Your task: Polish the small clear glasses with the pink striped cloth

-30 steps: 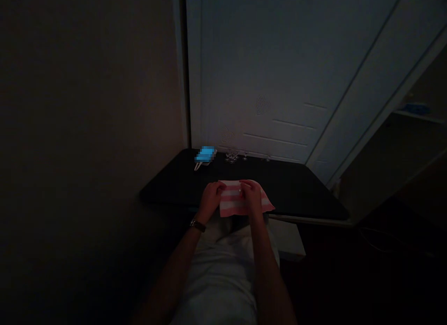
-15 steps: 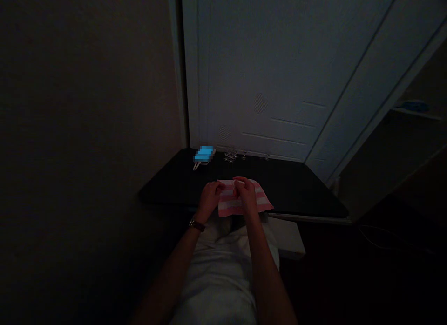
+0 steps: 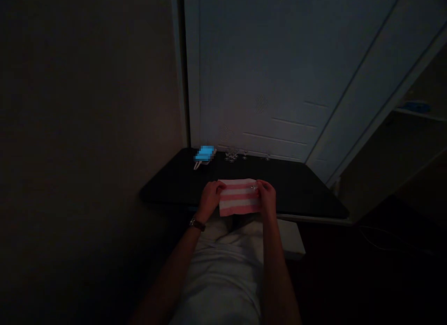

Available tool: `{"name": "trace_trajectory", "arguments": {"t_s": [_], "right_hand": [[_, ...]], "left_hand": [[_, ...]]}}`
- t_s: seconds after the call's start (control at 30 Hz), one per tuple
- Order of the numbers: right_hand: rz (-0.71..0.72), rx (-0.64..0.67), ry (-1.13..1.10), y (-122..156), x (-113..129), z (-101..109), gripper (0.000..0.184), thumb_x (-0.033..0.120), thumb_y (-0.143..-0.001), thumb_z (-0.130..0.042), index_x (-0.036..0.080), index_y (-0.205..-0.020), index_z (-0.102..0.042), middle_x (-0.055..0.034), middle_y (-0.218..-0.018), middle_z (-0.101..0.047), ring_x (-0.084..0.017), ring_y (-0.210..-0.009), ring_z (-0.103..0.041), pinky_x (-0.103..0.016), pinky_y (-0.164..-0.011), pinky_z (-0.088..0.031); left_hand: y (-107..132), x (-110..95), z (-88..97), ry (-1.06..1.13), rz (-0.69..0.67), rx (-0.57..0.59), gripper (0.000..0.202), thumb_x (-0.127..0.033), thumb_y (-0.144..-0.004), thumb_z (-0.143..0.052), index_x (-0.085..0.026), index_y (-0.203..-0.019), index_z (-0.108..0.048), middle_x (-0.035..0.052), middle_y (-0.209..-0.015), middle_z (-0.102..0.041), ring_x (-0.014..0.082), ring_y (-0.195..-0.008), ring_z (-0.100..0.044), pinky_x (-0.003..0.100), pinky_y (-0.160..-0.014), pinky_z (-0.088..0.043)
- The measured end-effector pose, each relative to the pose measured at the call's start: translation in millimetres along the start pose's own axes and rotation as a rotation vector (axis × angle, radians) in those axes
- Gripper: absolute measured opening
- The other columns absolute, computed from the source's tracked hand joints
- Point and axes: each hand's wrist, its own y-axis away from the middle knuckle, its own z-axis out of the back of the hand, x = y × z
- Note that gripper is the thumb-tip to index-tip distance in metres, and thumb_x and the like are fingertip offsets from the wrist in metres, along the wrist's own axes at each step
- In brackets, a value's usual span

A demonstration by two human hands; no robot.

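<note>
A pink-and-white striped cloth lies folded on the near edge of a black table. My left hand, with a watch on its wrist, grips the cloth's left side with fingers closed. At the cloth's right end my right hand has its fingers curled on the edge. The cloth stretches flat between both hands. The room is very dark.
A small blue device with a white cord sits at the table's far left corner. Several small clear glass items stand along the back edge by a white door. A wall rises at left; shelves stand at right.
My right hand has slid from the middle of the cloth to its right end, flattening it into a neat rectangle. My left hand has stayed in place.
</note>
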Motion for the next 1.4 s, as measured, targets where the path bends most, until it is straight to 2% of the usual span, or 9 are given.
{"name": "trace_trajectory", "arguments": {"t_s": [0.17,0.4,0.53,0.77,0.87,0.97,1.2,1.3,1.4], "right_hand": [[0.012,-0.036,-0.011,4.4,4.9,-2.9,0.028,0.036,-0.066,-0.059,0.014,-0.083,-0.058,0.0053,-0.05,-0.05,-0.008,-0.043,-0.042,-0.021,-0.044,-0.034],[-0.117,0.403,-0.177,20.2,8.2,-46.6,0.019,0.028,-0.066,-0.057,0.017,-0.081,-0.062,0.0057,-0.047,-0.049,-0.008,-0.042,-0.042,-0.02,-0.042,-0.03],[-0.174,0.344,-0.189,15.6,1.5,-46.3,0.021,0.026,-0.064,-0.059,0.016,-0.082,-0.061,0.0069,-0.045,-0.046,-0.007,-0.039,-0.038,-0.02,-0.039,-0.027],[-0.236,0.065,-0.317,-6.8,-2.9,9.6,0.026,0.023,-0.058,-0.062,0.017,-0.083,-0.06,0.0095,-0.044,-0.043,-0.005,-0.038,-0.032,-0.019,-0.039,-0.025],[-0.252,-0.01,-0.279,-8.3,2.4,24.1,0.027,0.023,-0.056,-0.06,0.016,-0.082,-0.06,0.0087,-0.044,-0.045,-0.006,-0.039,-0.034,-0.02,-0.039,-0.024],[-0.228,0.032,-0.187,-3.4,10.3,18.7,0.027,0.027,-0.058,-0.059,0.015,-0.083,-0.063,0.0067,-0.045,-0.047,-0.007,-0.04,-0.036,-0.021,-0.04,-0.026],[-0.153,0.402,-0.138,14.1,15.0,-33.2,0.024,0.033,-0.065,-0.058,0.017,-0.082,-0.066,0.0046,-0.047,-0.049,-0.009,-0.043,-0.042,-0.022,-0.043,-0.031],[-0.131,0.332,-0.093,14.5,10.2,-33.7,0.02,0.032,-0.065,-0.06,0.016,-0.073,-0.067,0.0035,-0.046,-0.049,-0.009,-0.043,-0.041,-0.021,-0.042,-0.029],[-0.147,0.234,-0.095,8.5,7.4,-10.7,0.021,0.034,-0.064,-0.06,0.017,-0.075,-0.065,0.0048,-0.045,-0.048,-0.008,-0.041,-0.038,-0.022,-0.041,-0.028]], "left_hand": [[0.1,2.0,-1.5,-0.008,-0.007,0.004,0.02,-0.01,-0.078,-0.046,-0.017,-0.084,-0.064,0.005,-0.088,-0.066,0.0191,-0.087,-0.056,0.033,-0.081,-0.043],[0.4,-1.2,-3.4,-0.001,0.001,-0.002,0.02,-0.011,-0.078,-0.045,-0.018,-0.084,-0.064,0.0048,-0.088,-0.066,0.0188,-0.087,-0.057,0.032,-0.082,-0.043],[0.8,-2.3,-2.4,0.0,-0.01,-0.009,0.019,-0.012,-0.078,-0.046,-0.017,-0.083,-0.063,0.0046,-0.087,-0.066,0.0189,-0.086,-0.057,0.032,-0.081,-0.042],[0.7,2.7,-2.7,-0.002,-0.007,0.006,0.019,-0.012,-0.078,-0.046,-0.017,-0.084,-0.063,0.0049,-0.088,-0.065,0.0188,-0.087,-0.056,0.033,-0.082,-0.042],[0.7,5.5,-3.8,-0.001,-0.009,0.003,0.02,-0.011,-0.077,-0.046,-0.018,-0.084,-0.064,0.005,-0.088,-0.065,0.019,-0.087,-0.056,0.033,-0.081,-0.043],[0.8,5.1,-3.4,0.0,-0.007,0.003,0.021,-0.01,-0.077,-0.046,-0.018,-0.085,-0.064,0.0047,-0.088,-0.065,0.019,-0.086,-0.056,0.033,-0.081,-0.043],[1.1,-4.6,-1.0,-0.013,0.014,0.008,0.02,-0.012,-0.078,-0.046,-0.018,-0.084,-0.064,0.0046,-0.089,-0.066,0.0191,-0.087,-0.057,0.033,-0.083,-0.043],[1.3,-5.0,-0.8,-0.013,0.014,0.007,0.02,-0.012,-0.078,-0.046,-0.018,-0.084,-0.064,0.0046,-0.088,-0.066,0.0192,-0.087,-0.057,0.033,-0.082,-0.043],[1.1,-2.0,-1.2,-0.017,0.009,0.01,0.02,-0.011,-0.078,-0.047,-0.018,-0.084,-0.064,0.0049,-0.088,-0.066,0.0194,-0.087,-0.056,0.033,-0.081,-0.043]]}}
